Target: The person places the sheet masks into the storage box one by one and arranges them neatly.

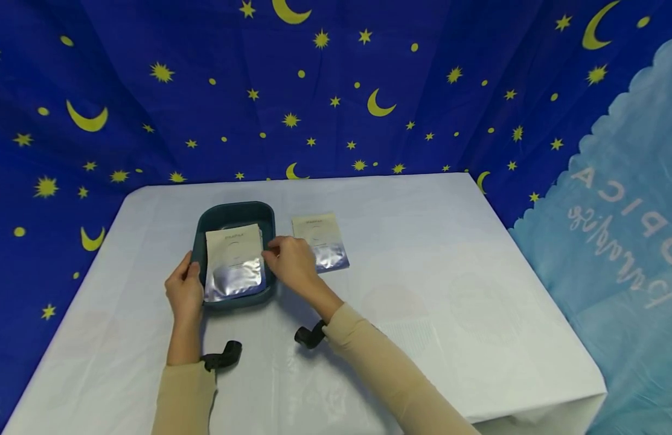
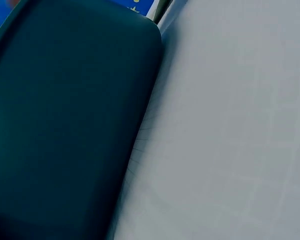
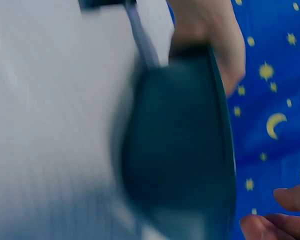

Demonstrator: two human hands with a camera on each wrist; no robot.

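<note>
A dark teal plastic bin stands at the left of the table. My left hand grips its left rim, thumb over the edge. Inside lies a cream-and-silver foil sachet, face up; whether others lie under it I cannot tell. My right hand hovers by the bin's right rim, its bent fingertips near the sachet's edge. In the right wrist view its fingers look apart from the bin, with nothing seen between them. Beside the bin, partly behind my right hand, similar sachets lie on the table.
A white cloth covers the table. Behind it hangs a blue curtain with yellow moons and stars; a light blue cloth with lettering hangs at the right. Black wrist mounts jut from both sleeves.
</note>
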